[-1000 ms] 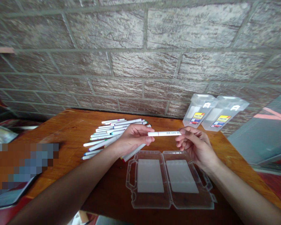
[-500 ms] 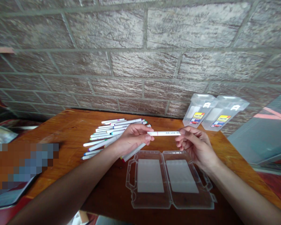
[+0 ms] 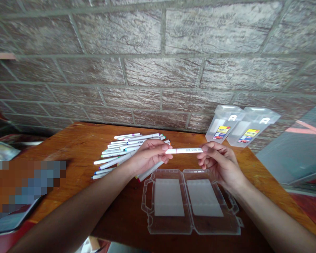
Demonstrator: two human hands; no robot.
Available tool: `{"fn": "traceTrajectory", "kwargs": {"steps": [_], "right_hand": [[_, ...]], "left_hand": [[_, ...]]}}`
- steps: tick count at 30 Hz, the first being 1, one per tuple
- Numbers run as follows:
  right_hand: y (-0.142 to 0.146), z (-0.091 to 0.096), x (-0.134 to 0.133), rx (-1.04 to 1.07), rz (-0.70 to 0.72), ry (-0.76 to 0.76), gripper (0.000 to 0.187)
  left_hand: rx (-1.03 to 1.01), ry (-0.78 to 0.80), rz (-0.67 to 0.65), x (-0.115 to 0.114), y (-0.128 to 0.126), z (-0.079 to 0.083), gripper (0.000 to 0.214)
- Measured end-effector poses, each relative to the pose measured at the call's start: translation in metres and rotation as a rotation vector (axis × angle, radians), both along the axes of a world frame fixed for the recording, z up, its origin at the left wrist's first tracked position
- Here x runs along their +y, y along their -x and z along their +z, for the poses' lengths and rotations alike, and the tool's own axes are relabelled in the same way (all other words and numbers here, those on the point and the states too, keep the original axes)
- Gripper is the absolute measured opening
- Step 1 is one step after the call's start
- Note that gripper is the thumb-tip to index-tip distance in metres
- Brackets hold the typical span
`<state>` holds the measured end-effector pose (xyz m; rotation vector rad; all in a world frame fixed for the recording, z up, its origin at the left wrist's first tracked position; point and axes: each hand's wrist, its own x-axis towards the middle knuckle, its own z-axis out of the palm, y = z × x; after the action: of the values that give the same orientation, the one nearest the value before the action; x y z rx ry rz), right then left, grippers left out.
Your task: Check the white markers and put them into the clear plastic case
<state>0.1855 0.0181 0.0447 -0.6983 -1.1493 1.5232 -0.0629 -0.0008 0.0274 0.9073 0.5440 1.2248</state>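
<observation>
A slim white marker [image 3: 185, 150] with a thin reddish band near its left end is held level between my two hands. My left hand [image 3: 150, 153] pinches its left end; my right hand [image 3: 219, 158] grips the right end between thumb and fingers. Small dark print shows along the barrel. Below the marker, a clear plastic case [image 3: 188, 225] lies unfolded on the table, each half showing a white panel. Behind and left of my left hand, a heap of white markers [image 3: 113, 153] with variously coloured ends lies on the wood, partly hidden by that hand.
Two translucent lidded containers [image 3: 217, 124] with yellow and blue labels stand at the table's back right, against a brick wall [image 3: 142, 70]. The wooden table [image 3: 65, 147] has its right edge beyond my right arm. A pixelated patch covers something at the left.
My left thumb has shifted up slightly on the marker's left end, and the marker has tilted a little. The right hand stays in place.
</observation>
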Motion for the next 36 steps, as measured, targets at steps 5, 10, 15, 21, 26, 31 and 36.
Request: {"fn": "traceTrajectory", "kwargs": {"steps": [5, 10, 15, 21, 26, 31, 36], "right_hand": [[-0.001, -0.002, 0.0, -0.003, -0.015, -0.007, 0.02], [-0.001, -0.002, 0.001, 0.002, -0.02, -0.001, 0.02], [-0.001, -0.001, 0.001, 0.003, -0.026, 0.008, 0.021], [0.0, 0.0, 0.0, -0.012, -0.034, 0.002, 0.021], [0.0, 0.001, -0.003, -0.04, -0.041, -0.044, 0.02], [0.0, 0.001, -0.003, -0.072, -0.054, -0.1, 0.019], [-0.001, 0.0, -0.003, -0.084, -0.061, -0.124, 0.017]], "left_hand": [[0.0, 0.005, 0.015, 0.001, 0.0, 0.0, 0.014], [0.016, -0.053, 0.015, -0.001, -0.001, 0.004, 0.018], [0.065, -0.128, -0.01, 0.0, 0.0, 0.0, 0.024], [0.072, -0.117, 0.007, 0.002, 0.0, -0.002, 0.026], [0.048, -0.059, 0.034, -0.001, -0.001, 0.003, 0.019], [0.089, -0.054, 0.105, -0.001, -0.002, 0.007, 0.021], [0.158, -0.048, 0.138, 0.0, -0.003, 0.008, 0.024]]}}
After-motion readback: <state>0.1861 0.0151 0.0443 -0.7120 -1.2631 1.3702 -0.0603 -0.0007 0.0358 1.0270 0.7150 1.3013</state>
